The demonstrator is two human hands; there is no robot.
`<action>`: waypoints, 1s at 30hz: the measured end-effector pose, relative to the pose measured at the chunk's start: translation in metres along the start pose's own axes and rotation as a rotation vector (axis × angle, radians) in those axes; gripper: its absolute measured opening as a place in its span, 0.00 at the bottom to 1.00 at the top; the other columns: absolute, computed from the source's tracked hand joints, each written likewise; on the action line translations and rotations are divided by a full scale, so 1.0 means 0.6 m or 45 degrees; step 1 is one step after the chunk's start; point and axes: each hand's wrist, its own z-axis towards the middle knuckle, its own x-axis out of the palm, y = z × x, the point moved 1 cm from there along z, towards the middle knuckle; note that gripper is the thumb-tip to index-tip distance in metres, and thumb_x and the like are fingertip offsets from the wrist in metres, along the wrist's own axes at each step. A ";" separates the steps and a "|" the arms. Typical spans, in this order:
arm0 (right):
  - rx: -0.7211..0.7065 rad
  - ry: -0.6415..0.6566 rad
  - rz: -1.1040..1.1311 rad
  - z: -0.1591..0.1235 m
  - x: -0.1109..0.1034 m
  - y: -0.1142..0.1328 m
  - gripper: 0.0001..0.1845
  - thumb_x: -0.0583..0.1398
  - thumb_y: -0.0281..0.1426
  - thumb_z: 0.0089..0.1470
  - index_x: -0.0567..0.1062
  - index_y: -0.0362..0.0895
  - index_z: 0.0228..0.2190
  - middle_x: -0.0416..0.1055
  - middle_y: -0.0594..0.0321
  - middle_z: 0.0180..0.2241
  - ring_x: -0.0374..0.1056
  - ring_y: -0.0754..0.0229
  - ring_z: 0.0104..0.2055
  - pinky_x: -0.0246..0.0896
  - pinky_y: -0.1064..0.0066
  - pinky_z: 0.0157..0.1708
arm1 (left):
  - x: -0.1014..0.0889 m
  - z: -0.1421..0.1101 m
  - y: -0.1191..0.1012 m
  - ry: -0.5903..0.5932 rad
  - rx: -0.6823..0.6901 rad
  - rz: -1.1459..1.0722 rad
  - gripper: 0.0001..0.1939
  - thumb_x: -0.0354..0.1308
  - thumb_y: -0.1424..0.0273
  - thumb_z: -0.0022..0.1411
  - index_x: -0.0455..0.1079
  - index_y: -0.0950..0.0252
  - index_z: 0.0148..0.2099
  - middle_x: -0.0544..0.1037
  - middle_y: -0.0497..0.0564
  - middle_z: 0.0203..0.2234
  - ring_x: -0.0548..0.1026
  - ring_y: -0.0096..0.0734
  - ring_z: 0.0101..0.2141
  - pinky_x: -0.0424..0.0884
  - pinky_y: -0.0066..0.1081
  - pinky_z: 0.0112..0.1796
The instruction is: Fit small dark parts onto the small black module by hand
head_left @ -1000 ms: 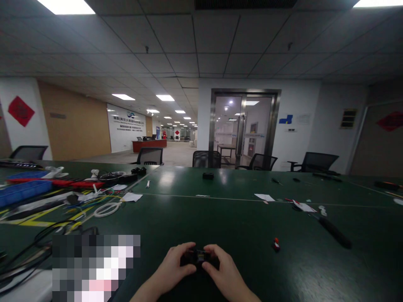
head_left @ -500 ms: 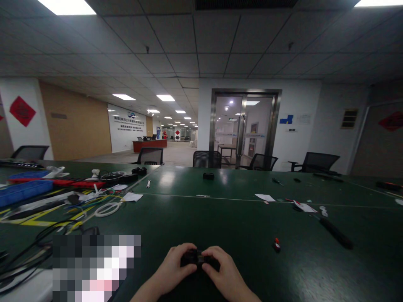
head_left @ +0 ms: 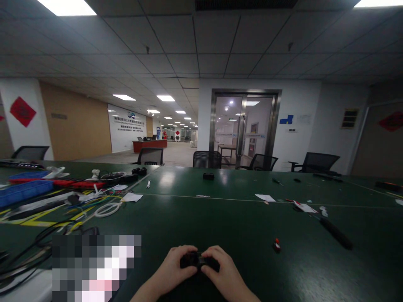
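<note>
My left hand point(head_left: 172, 268) and my right hand point(head_left: 222, 270) meet low in the middle of the view, over the near edge of a dark green table point(head_left: 239, 222). Both are curled around a small black part point(head_left: 195, 261), which shows between the fingertips. The left fingers wrap its left end, the right fingers pinch its right end. Most of the part is hidden by the fingers.
A small red piece point(head_left: 276, 245) lies to the right of my hands. A long black tool point(head_left: 335, 233) and paper scraps point(head_left: 304, 206) lie further right. Cables, a white tube coil point(head_left: 107, 209), blue trays point(head_left: 23, 191) and red tools crowd the left. Office chairs stand behind the table.
The hands and the black part have sunk slightly lower in view; the fingers have shifted a little on it. Nothing else on the table moved.
</note>
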 end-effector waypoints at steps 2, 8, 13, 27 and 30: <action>0.007 0.009 0.023 0.001 0.000 -0.001 0.11 0.60 0.30 0.46 0.75 0.49 0.36 0.69 0.63 0.41 0.65 0.58 0.44 0.57 0.69 0.46 | 0.000 0.000 0.000 0.019 0.014 -0.007 0.25 0.60 0.70 0.48 0.68 0.62 0.51 0.73 0.51 0.47 0.67 0.41 0.49 0.60 0.35 0.51; 0.073 0.044 0.052 -0.001 -0.003 0.006 0.10 0.59 0.31 0.47 0.75 0.49 0.35 0.67 0.63 0.42 0.64 0.57 0.46 0.57 0.68 0.46 | -0.003 -0.001 -0.001 0.030 0.021 -0.027 0.25 0.60 0.71 0.49 0.67 0.60 0.51 0.72 0.49 0.48 0.66 0.39 0.49 0.60 0.34 0.51; 0.084 0.054 0.027 -0.004 -0.004 0.010 0.11 0.60 0.32 0.46 0.75 0.50 0.36 0.67 0.65 0.43 0.64 0.57 0.47 0.57 0.67 0.46 | -0.003 0.000 -0.001 0.031 0.039 -0.035 0.25 0.60 0.71 0.49 0.67 0.61 0.51 0.73 0.49 0.47 0.67 0.39 0.48 0.60 0.33 0.50; 0.064 0.053 0.011 -0.002 -0.004 0.007 0.09 0.60 0.31 0.47 0.74 0.50 0.34 0.67 0.65 0.42 0.63 0.57 0.47 0.56 0.67 0.46 | -0.002 0.000 -0.009 0.031 0.101 -0.141 0.22 0.58 0.72 0.49 0.69 0.63 0.49 0.76 0.49 0.41 0.72 0.36 0.43 0.65 0.30 0.46; 0.059 0.020 0.017 -0.002 -0.007 0.013 0.09 0.60 0.31 0.47 0.74 0.48 0.34 0.67 0.63 0.42 0.63 0.57 0.47 0.55 0.67 0.48 | 0.000 0.002 -0.008 0.022 0.117 -0.121 0.21 0.58 0.73 0.48 0.70 0.62 0.48 0.76 0.48 0.40 0.72 0.35 0.42 0.66 0.29 0.45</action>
